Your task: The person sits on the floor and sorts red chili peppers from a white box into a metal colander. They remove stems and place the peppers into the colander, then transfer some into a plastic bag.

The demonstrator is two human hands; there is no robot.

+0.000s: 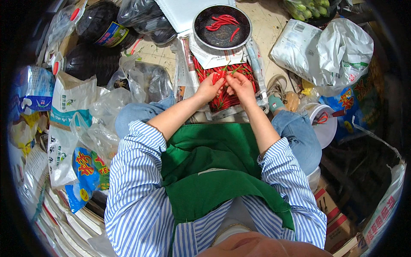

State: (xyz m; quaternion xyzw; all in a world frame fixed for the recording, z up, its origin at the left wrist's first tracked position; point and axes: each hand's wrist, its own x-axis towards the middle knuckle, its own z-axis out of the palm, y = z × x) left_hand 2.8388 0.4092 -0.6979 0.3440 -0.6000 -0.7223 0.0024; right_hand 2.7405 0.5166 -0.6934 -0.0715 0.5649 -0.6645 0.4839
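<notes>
Many red chili peppers with green stems lie in a box lined with newspaper before me. Over them, my left hand is closed around a few red chili peppers. Close beside it, my right hand has its thumb and fingertips pinched at the green stem end of a chili; the exact grip is partly hidden by the fingers. Just beyond, a dark perforated metal colander rests on the far end of the box, with several stemless red chilies inside.
Large dark plastic bottles and clear plastic bags crowd the left. White plastic packages lie at the right, above a white bucket with red chili bits in it. A bag of green vegetables is at the upper right.
</notes>
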